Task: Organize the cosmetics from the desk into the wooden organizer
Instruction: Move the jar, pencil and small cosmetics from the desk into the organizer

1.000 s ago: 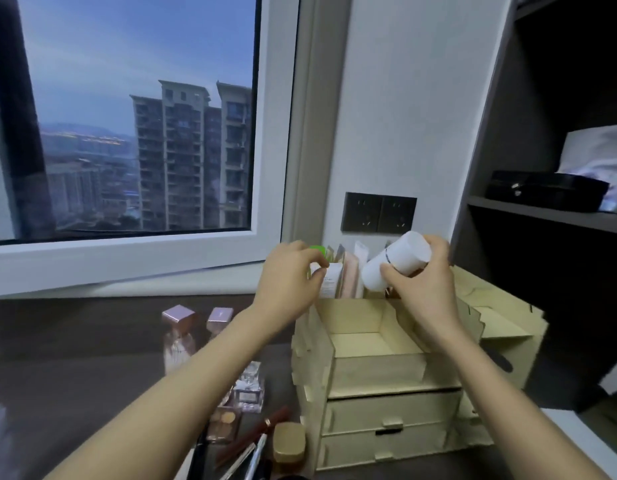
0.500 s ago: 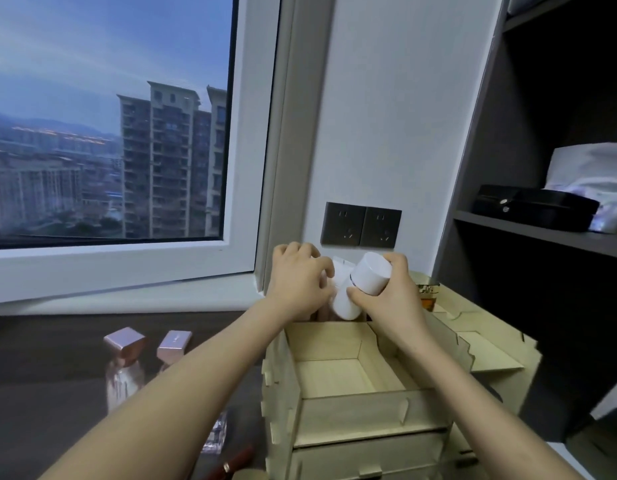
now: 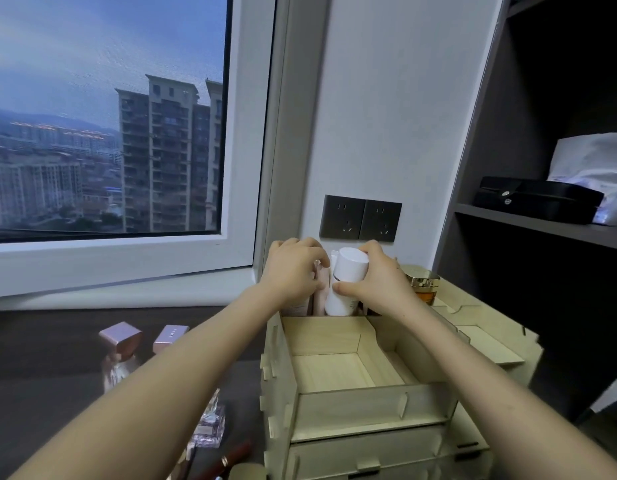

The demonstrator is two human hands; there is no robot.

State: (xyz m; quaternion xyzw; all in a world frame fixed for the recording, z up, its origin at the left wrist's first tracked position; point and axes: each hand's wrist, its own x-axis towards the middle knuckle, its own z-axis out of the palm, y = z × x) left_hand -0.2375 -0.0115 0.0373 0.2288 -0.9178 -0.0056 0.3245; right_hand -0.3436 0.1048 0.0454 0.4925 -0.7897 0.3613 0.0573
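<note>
The pale wooden organizer (image 3: 352, 403) stands on the dark desk, with an open front tray and drawers below. My right hand (image 3: 380, 282) grips a white bottle (image 3: 345, 282), nearly upright, its base down in the organizer's back compartment. My left hand (image 3: 293, 271) is just left of the bottle, fingers curled around pink tubes (image 3: 319, 296) that stand in the same back compartment. A gold-capped amber jar (image 3: 424, 284) sits in the organizer's right rear section.
Two pink-capped perfume bottles (image 3: 121, 348) and a clear glass bottle (image 3: 210, 427) stand on the desk left of the organizer, with lipsticks (image 3: 231, 459) near the front edge. Dark wall sockets (image 3: 360, 218) are behind. A shelf at right holds a black case (image 3: 535, 199).
The white bottle has gone from tilted above the organizer to nearly upright and lower in the back compartment. Both hands moved down with it, and the view came closer.
</note>
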